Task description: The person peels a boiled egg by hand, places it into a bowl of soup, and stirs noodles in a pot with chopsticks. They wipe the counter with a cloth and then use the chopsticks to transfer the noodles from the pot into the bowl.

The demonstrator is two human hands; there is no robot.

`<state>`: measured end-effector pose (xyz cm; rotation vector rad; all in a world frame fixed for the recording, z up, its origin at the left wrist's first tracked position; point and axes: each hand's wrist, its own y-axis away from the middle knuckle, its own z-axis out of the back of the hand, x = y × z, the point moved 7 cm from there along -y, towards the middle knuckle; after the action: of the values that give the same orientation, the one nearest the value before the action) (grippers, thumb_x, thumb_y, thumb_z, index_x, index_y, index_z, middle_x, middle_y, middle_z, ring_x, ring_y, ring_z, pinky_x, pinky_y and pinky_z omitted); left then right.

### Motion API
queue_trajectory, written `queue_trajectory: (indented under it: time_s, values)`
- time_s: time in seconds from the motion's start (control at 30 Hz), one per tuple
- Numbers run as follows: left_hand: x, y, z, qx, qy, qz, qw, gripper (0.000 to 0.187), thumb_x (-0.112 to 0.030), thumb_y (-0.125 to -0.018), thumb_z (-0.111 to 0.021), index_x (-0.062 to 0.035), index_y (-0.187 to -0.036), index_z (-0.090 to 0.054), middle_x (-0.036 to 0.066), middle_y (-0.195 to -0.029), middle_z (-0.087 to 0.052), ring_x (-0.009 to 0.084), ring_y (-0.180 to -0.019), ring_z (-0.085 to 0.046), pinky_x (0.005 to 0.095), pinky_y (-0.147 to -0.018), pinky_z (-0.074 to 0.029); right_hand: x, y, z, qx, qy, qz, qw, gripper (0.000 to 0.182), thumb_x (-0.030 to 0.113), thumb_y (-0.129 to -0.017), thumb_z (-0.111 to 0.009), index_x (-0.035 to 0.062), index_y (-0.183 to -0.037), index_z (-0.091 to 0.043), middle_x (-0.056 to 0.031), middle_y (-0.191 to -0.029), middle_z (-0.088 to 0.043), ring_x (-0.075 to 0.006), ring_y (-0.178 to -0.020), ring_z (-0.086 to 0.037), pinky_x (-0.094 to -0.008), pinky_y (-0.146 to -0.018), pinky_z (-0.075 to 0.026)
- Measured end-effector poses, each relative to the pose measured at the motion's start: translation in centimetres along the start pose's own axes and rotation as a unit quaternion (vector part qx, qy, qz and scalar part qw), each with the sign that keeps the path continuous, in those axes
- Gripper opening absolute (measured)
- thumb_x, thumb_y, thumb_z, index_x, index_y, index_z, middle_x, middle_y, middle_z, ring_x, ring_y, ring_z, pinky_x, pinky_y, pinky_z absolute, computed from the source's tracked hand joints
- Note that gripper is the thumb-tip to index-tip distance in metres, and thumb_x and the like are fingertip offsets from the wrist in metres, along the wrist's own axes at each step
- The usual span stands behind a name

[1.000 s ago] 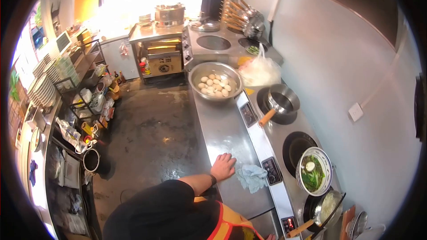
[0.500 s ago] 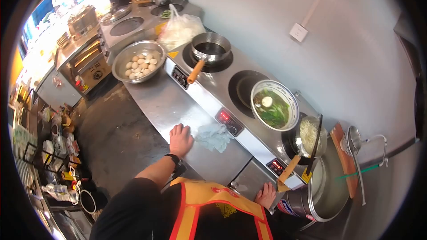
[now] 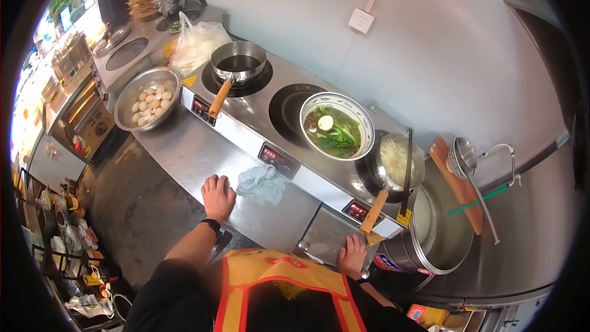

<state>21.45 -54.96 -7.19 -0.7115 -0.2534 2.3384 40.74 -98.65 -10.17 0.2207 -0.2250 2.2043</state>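
Note:
My left hand lies palm down on the steel counter, fingers stretched out, just left of a crumpled pale-blue cloth. Near the front edge, my right hand rests flat with nothing visible in it. On the cooktop stands a patterned bowl of greens and broth with a pale, egg-like half on top. To its right, a pan with a wooden handle contains pale thin noodles. Long dark chopsticks lie across that pan's right side.
A steel saucepan sits on the far-left burner. Left of it are a metal basin of eggs and a plastic bag. A large pot stands right, with a wooden board and ladle.
The view has turned rightward, so everything appears further left and a little higher. Both hands stay resting on the counter, and the cookware has not moved.

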Motion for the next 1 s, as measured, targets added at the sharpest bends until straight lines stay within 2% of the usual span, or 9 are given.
queue_trajectory:
  time_s: [0.13, 0.4, 0.47, 0.7, 1.0]
  values:
    - [-0.2, 0.0, 0.2, 0.005, -0.002, 0.003, 1.000, 0.042, -0.021, -0.078, -0.061, -0.0088, -0.118, -0.056, 0.017, -0.124, -0.049, 0.0366, -0.120, -0.043, 0.0474, -0.103, -0.031, 0.4, 0.1, 0.4, -0.027, -0.009, 0.025, 0.999, 0.049, 0.017, -0.083, -0.057, 0.0083, -0.130, -0.048, -0.0131, -0.139, -0.043, -0.0370, -0.126, -0.039, -0.0526, -0.103, -0.031]
    - [-0.1, 0.1, -0.2, -0.005, -0.016, -0.008, 1.000, 0.040, -0.021, -0.078, -0.060, -0.0074, -0.115, -0.057, 0.016, -0.119, -0.050, 0.0348, -0.117, -0.045, 0.0466, -0.101, -0.033, 0.1, 0.1, 0.0, -0.023, 0.003, 0.018, 1.000, 0.047, 0.017, -0.084, -0.056, 0.0085, -0.130, -0.048, -0.0132, -0.139, -0.044, -0.0371, -0.125, -0.040, -0.0520, -0.103, -0.032]
    - [-0.1, 0.1, -0.1, -0.023, -0.014, -0.022, 0.999, 0.040, -0.022, -0.078, -0.060, -0.0075, -0.116, -0.056, 0.017, -0.120, -0.051, 0.0353, -0.118, -0.045, 0.0468, -0.101, -0.033, 0.3, 0.0, 0.3, -0.049, 0.021, 0.019, 0.998, 0.047, 0.016, -0.083, -0.058, 0.0083, -0.128, -0.051, -0.0128, -0.136, -0.048, -0.0350, -0.125, -0.043, -0.0514, -0.102, -0.034]
    - [0.6, 0.1, -0.7, -0.008, -0.020, -0.010, 1.000, 0.042, -0.024, -0.080, -0.061, -0.0107, -0.119, -0.057, 0.015, -0.124, -0.050, 0.0355, -0.119, -0.045, 0.0467, -0.102, -0.033, -0.2, 0.1, -0.4, -0.042, 0.009, 0.019, 0.999, 0.047, 0.017, -0.085, -0.057, 0.0089, -0.130, -0.049, -0.0118, -0.140, -0.046, -0.0362, -0.126, -0.041, -0.0516, -0.103, -0.032]
    - [0.6, 0.1, -0.8, -0.002, -0.020, -0.003, 1.000, 0.042, -0.024, -0.080, -0.060, -0.0091, -0.119, -0.056, 0.016, -0.124, -0.050, 0.0337, -0.121, -0.043, 0.0461, -0.103, -0.031, -0.3, 0.1, -0.4, -0.049, 0.013, 0.022, 0.998, 0.048, 0.017, -0.084, -0.057, 0.0103, -0.130, -0.049, -0.0112, -0.140, -0.046, -0.0354, -0.126, -0.041, -0.0520, -0.102, -0.033]
